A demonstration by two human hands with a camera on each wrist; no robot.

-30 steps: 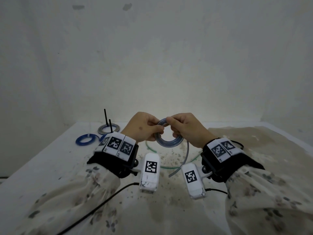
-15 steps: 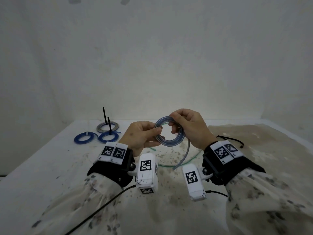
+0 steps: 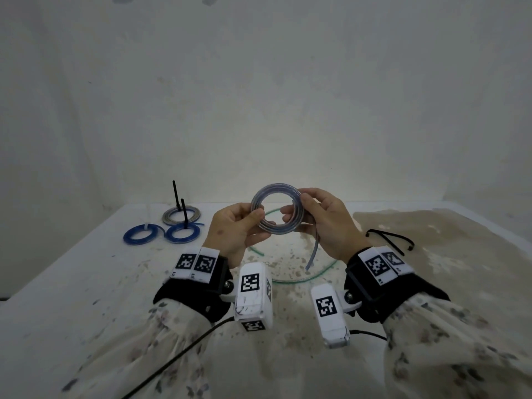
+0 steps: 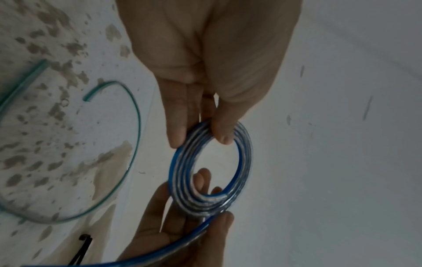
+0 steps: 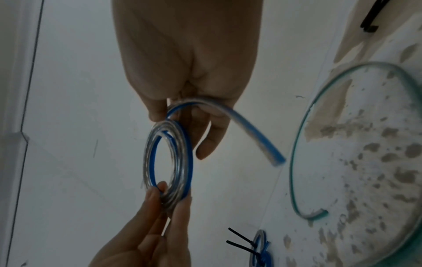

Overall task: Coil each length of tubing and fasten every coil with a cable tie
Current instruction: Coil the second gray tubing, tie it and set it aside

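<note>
hanging between both hands above the table point(image 3: 86, 283), the coil point(image 3: 277, 212) is pinched on its left rim by the left hand point(image 3: 230, 234) and on its right rim by the right hand point(image 3: 325, 223). it is clear tubing with a blue stripe, several turns, one loose end drooping. both palms face each other.

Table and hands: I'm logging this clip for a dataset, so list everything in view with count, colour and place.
Held tubing coil: one, clear with a blue stripe, held above the table between both hands; free end hangs loose.
Finished coils: three, two blue and one grey, far left, with black cable tie tails sticking up.
Green tubing: one, uncoiled, on the table under the hands.
Spare cable ties: black, count unclear, far right.
Table: one, white, stained.
Left hand: pinches the coil's left side.
Right hand: holds its right side.
</note>
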